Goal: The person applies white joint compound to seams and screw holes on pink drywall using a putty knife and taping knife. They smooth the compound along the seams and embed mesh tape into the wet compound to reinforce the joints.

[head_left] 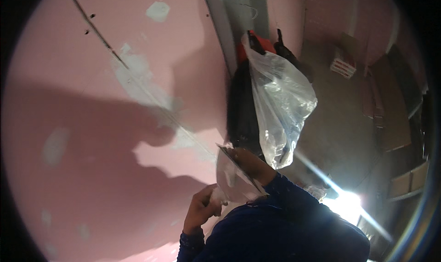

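In front of my torso is a flat, wide, pale blade with a dark straight edge, which looks like a drywall taping knife (230, 181). My left hand (204, 206) is closed at its lower left corner, fingers curled around a whitish part there. My right hand (253, 164) reaches in behind the dark edge; its fingers are mostly hidden, so their grip does not show. To the left stands a pink drywall panel (87, 170). Along its diagonal seam (151, 96) runs a smeared band of pale joint compound (135, 78).
A clear plastic bag (282, 96) drapes over a dark container (243, 110) just beyond my right hand. A bright work lamp (344, 207) glares at lower right. Boxes (409, 181) line the right side, and a small white-and-red stack (343, 67) sits on the floor farther off.
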Tool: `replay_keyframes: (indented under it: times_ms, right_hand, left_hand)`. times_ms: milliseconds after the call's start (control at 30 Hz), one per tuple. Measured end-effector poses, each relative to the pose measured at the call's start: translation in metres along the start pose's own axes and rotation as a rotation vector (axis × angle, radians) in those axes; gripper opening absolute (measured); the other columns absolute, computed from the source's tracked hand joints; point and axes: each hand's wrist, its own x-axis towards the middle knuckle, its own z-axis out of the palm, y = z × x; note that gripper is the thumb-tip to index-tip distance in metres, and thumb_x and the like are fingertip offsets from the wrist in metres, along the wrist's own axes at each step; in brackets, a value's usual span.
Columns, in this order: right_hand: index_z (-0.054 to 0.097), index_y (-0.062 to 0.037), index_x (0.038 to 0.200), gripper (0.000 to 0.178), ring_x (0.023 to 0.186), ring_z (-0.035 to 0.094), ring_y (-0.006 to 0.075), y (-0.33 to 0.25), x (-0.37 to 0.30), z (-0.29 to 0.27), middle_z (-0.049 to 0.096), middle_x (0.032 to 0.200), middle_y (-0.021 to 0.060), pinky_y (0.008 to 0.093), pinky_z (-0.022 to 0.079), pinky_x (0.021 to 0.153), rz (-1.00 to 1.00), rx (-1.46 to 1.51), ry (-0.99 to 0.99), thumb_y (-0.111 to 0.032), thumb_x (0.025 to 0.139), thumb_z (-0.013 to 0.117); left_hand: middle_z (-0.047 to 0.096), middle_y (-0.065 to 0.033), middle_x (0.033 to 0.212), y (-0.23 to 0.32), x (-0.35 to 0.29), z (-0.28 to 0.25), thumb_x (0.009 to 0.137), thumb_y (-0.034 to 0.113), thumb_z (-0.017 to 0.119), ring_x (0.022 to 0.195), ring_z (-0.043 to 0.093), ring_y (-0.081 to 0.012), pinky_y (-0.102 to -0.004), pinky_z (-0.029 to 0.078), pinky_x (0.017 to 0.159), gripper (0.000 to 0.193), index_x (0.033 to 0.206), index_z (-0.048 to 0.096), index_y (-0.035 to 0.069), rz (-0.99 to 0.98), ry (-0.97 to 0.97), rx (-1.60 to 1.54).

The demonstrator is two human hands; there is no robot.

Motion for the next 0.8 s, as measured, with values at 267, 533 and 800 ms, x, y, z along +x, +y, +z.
replay_keyframes:
  times_ms: [267, 533, 800]
  right_hand:
    - [0.057, 0.0011, 0.128, 0.041, 0.110, 0.067, 0.0243, -0.007, -0.048, -0.027, 0.066, 0.119, 0.0152, 0.0412, 0.058, 0.094, 0.064, 0.774, 0.030, -0.027, 0.098, 0.065]
    - [0.060, 0.0013, 0.125, 0.039, 0.099, 0.066, 0.0158, -0.081, -0.073, -0.015, 0.071, 0.109, 0.0087, 0.0321, 0.054, 0.087, -0.078, 0.157, 0.169, -0.025, 0.098, 0.068]
    - [0.064, 0.0007, 0.116, 0.032, 0.089, 0.066, 0.0131, -0.077, -0.046, 0.008, 0.071, 0.098, 0.0069, 0.0305, 0.053, 0.082, -0.119, 0.074, 0.171, -0.027, 0.099, 0.067]
  left_hand:
    - [0.069, -0.0129, 0.097, 0.053, -0.044, -0.021, 0.088, 0.011, 0.072, 0.076, 0.064, -0.0169, -0.0293, 0.053, 0.068, 0.046, 0.129, 0.058, -0.005, 0.230, 0.527, 0.343]
    - [0.069, -0.0219, 0.101, 0.081, -0.048, -0.013, 0.085, 0.011, 0.076, 0.085, 0.069, -0.0298, -0.0363, 0.054, 0.077, 0.049, 0.128, 0.059, -0.004, 0.269, 0.643, 0.815]
    - [0.069, -0.0225, 0.103, 0.102, -0.044, 0.000, 0.090, 0.029, 0.073, 0.087, 0.071, -0.0361, -0.0417, 0.057, 0.072, 0.051, 0.131, 0.059, 0.002, 0.188, 0.390, 1.210]
